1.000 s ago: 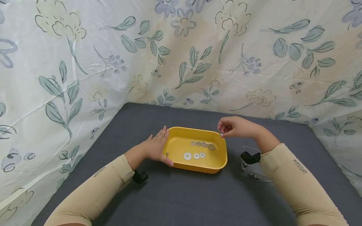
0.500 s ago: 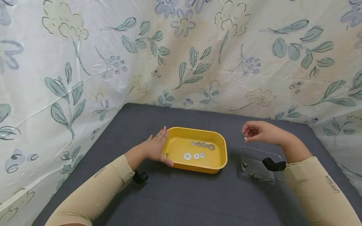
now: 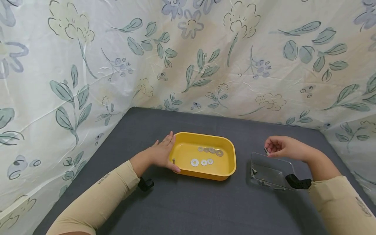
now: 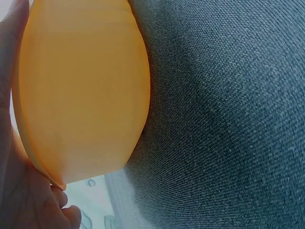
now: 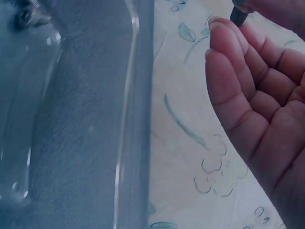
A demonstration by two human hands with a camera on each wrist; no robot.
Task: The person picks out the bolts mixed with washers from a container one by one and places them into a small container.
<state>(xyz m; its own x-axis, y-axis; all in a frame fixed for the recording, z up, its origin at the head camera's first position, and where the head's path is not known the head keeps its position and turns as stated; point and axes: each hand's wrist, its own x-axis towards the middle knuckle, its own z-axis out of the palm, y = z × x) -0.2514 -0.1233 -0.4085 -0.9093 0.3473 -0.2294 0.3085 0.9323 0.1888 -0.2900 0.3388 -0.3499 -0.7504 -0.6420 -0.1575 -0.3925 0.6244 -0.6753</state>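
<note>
My left hand [image 3: 161, 154] rests on the left end of a yellow tray [image 3: 232, 153], fingers extended over its rim and thumb at the near corner. Its palm lies beside the tray's yellow wall [image 4: 86, 90] in the left wrist view. Inside the tray are several flat washers [image 3: 194, 162] in two rows, and a small bolt [image 3: 173, 161] stands near my thumb. My right hand [image 3: 286, 148] pinches a small metal bolt [image 5: 238, 16] between thumb and fingertips, above the far rim of a clear plastic box [image 3: 271, 171]; my fingers partly hide the bolt.
Several bolts [image 5: 34, 16] lie in the left and near parts of the clear box. A dark grey cloth [image 3: 205, 205] covers the table. Behind and at the sides hangs a floral curtain [image 3: 188, 65].
My right hand has moved right from the yellow tray's far right corner to the clear box, carrying the bolt. My left hand and the tray have stayed still.
</note>
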